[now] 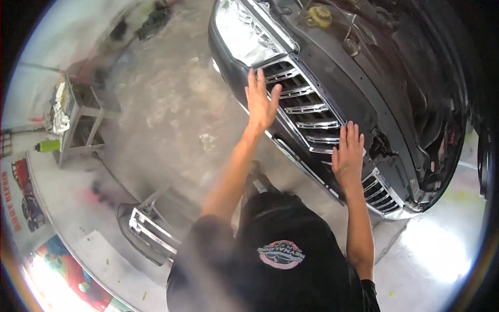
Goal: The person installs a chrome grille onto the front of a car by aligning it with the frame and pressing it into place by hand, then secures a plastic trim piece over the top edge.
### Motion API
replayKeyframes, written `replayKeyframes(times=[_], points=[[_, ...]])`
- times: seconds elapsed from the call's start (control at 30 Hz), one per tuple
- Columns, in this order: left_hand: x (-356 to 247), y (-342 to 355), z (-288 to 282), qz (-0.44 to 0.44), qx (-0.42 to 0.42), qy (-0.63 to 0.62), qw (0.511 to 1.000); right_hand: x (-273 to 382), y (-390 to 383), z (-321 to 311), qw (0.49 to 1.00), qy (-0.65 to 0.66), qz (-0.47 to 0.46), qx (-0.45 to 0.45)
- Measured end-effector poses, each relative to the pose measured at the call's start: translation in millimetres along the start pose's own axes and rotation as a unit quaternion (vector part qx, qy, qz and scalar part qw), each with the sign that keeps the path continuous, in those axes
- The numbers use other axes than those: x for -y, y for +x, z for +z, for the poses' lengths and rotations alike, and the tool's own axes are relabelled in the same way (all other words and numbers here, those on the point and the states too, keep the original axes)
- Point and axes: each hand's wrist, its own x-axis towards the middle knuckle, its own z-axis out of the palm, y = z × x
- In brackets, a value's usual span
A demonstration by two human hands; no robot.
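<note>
A dark car front with a chrome-trimmed grille [305,109] of several slatted openings stands ahead of me to the right. My left hand [262,101] is open at the grille's left part, fingers stretched out and the thumb apart. Farther right along the grille, my right hand [349,160] lies flat over the trim, its fingers extended. Both palms face the car; whether they press on it I cannot tell. Neither hand holds anything. Left of the grille sits a bright headlight [243,34]. A second slatted chrome section [381,193] shows beyond my right hand.
Above the grille is the exposed engine bay, with a yellow-capped reservoir [319,17]. A grey stand [78,125] at the left bears crumpled foil [60,117], beside a green bottle [48,146]. A dark-and-silver car part [150,231] rests at the lower left.
</note>
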Motion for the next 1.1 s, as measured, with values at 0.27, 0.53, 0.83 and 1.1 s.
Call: replayKeyframes(times=[0.27,0.53,0.83,1.1], points=[[5,17,13,-0.069,0.061,-0.026,0.995,-1,2,7,1.0,-0.015,0.016,0.007],[-5,17,23,-0.091,0.045,0.013,0.995,0,4,3,1.0,-0.014,0.019,0.013],[-14,21,32,-0.119,0.064,0.007,0.991,0,12,-6,0.999,-0.015,0.024,0.024],[-22,28,32,-0.145,0.072,-0.036,0.986,21,37,1,0.999,0.015,-0.001,-0.044]])
